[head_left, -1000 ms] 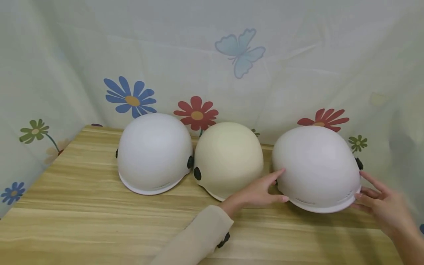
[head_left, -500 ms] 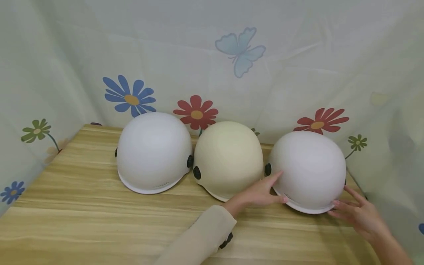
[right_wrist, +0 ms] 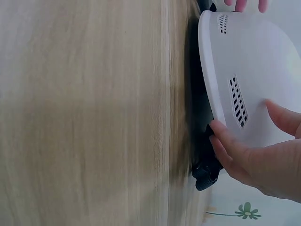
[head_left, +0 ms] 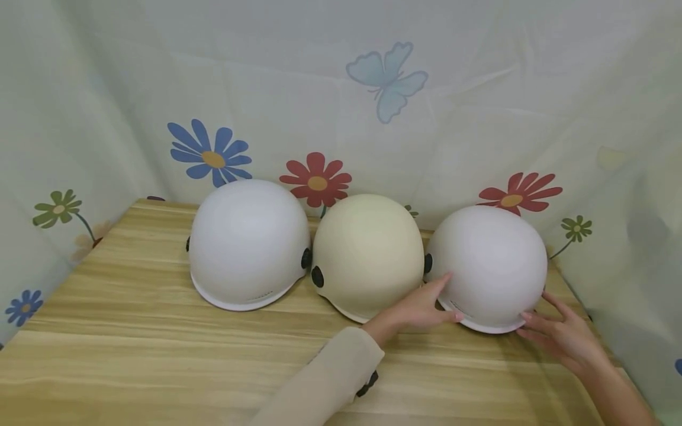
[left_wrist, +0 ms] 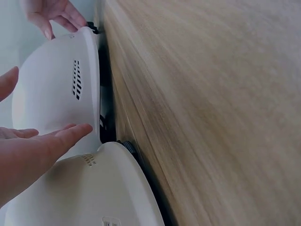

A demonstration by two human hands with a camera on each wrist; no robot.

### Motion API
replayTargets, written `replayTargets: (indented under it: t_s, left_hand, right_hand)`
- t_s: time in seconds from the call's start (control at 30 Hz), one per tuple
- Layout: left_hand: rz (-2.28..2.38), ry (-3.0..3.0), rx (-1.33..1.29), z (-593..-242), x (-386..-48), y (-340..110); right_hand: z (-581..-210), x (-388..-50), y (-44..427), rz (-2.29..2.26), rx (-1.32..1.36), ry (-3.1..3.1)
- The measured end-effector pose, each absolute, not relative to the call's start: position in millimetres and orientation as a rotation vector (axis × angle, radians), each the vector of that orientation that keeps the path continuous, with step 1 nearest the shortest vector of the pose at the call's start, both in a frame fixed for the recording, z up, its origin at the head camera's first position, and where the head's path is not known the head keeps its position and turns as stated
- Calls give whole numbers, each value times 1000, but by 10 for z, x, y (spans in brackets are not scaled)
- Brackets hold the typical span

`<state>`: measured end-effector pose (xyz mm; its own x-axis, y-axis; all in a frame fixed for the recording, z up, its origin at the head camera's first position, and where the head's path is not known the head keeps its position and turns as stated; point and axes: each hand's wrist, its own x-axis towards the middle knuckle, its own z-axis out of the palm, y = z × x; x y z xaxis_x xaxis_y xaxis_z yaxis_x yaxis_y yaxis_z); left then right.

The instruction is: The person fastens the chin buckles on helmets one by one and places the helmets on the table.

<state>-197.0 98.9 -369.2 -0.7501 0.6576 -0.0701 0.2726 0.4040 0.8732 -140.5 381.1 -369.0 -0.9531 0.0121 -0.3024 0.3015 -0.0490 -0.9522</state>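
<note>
No legible text, labels or numbers

The left sleeve (head_left: 325, 378) is beige with a straight-edged cuff (head_left: 367, 346); a small, knobbly black fitting (head_left: 367, 383) juts from its side.

**White helmet (left_wrist: 47, 80) flanked by two hands near the table's (left_wrist: 202, 94) far edge**

The left hand (left_wrist: 28, 153) stretched straight fingers across the helmet's near side; contact was unclear. The right hand (left_wrist: 54, 14) was at its opposite end. Slotted vents (left_wrist: 76, 86) ran above the rim. Just beside stood a cream helmet (left_wrist: 94, 197).
</note>
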Motion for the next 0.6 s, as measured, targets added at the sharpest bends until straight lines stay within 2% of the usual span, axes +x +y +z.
replayTargets:
  t_s: [0.6]
  left_hand:
    - [1284, 2221, 839, -3762, -1955, 994]
  right_hand:
    - [-3711, -1499, 3802, -2191, 368, 1978]
